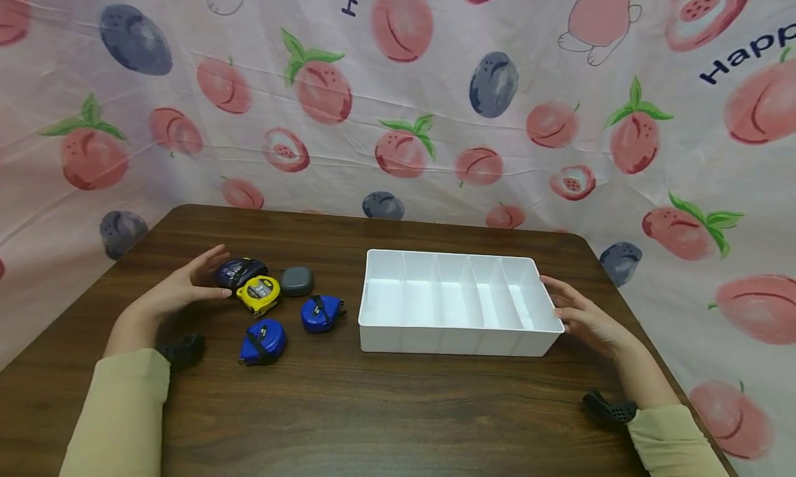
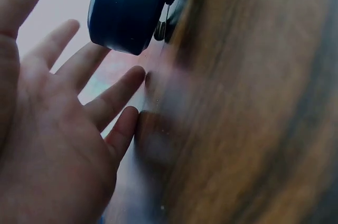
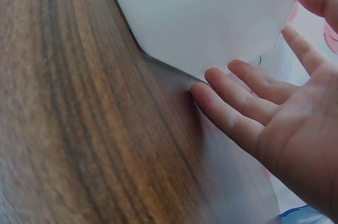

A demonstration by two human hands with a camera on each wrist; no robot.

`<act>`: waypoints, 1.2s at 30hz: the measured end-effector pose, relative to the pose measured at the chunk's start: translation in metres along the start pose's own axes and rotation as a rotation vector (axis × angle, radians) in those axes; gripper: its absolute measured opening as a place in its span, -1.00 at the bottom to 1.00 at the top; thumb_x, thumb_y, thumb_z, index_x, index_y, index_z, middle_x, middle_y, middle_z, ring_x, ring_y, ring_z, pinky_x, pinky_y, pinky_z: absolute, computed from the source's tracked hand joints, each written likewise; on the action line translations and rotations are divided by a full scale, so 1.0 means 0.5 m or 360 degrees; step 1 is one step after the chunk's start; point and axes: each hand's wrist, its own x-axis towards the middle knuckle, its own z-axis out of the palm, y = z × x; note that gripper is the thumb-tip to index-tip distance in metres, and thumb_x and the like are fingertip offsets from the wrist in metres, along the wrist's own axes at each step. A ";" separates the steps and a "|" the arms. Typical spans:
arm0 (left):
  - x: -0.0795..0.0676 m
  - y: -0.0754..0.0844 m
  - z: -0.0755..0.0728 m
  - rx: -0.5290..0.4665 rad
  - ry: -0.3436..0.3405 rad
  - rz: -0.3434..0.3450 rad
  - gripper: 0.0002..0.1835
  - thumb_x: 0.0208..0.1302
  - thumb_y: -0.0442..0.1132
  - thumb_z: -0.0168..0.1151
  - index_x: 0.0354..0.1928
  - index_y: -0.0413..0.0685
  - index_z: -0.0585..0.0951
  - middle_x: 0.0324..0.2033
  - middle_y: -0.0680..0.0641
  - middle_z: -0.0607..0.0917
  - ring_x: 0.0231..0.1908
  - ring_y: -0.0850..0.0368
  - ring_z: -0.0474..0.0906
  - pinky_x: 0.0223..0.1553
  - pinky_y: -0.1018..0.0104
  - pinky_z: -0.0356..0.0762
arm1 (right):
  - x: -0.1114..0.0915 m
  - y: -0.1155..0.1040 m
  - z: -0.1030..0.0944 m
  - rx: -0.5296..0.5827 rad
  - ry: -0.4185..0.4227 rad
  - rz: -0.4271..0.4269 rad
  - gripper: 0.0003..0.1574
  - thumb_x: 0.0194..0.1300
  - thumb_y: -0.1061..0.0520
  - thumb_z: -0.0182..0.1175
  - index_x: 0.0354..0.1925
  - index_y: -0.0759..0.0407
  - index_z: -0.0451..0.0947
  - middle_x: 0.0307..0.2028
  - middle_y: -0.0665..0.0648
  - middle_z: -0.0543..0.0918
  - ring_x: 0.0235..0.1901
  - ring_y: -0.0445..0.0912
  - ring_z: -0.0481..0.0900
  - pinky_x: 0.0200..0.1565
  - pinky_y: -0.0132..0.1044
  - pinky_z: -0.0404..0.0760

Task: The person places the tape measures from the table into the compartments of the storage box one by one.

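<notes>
My left hand point(image 1: 180, 283) is spread beside a dark navy tape measure point(image 1: 240, 272), thumb and fingers apart around its left side. In the left wrist view that navy tape measure point(image 2: 129, 12) shows beyond the palm; whether a fingertip touches it I cannot tell. Against it lies a yellow tape measure point(image 1: 259, 294), close to the thumb tip. Two blue tape measures point(image 1: 264, 341) point(image 1: 321, 314) and a rounded dark grey case point(image 1: 296, 281) lie nearby. Over on the right, my right hand point(image 1: 587, 318) rests its extended fingers along the end wall of a white divided box point(image 1: 460, 340).
Several upright dividers split the box into compartments, with nothing visible inside them. Everything stands on a dark wooden table point(image 1: 398, 408). Behind it hangs a fruit-print cloth point(image 1: 435, 124). A black wrist strap point(image 1: 609, 408) sits by each sleeve.
</notes>
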 end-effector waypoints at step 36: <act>0.027 -0.015 0.000 0.0131 0.0030 -0.0253 -0.03 0.15 -0.11 0.39 0.48 -0.12 0.04 0.35 -0.53 -0.03 0.25 -0.47 -0.04 0.15 -0.38 -0.04 | 0.006 0.008 -0.004 -0.0040 0.0049 0.0034 -0.26 0.42 0.18 -0.03 0.47 0.06 -0.04 0.29 0.20 0.22 0.06 -0.12 0.48 -0.06 -0.08 0.53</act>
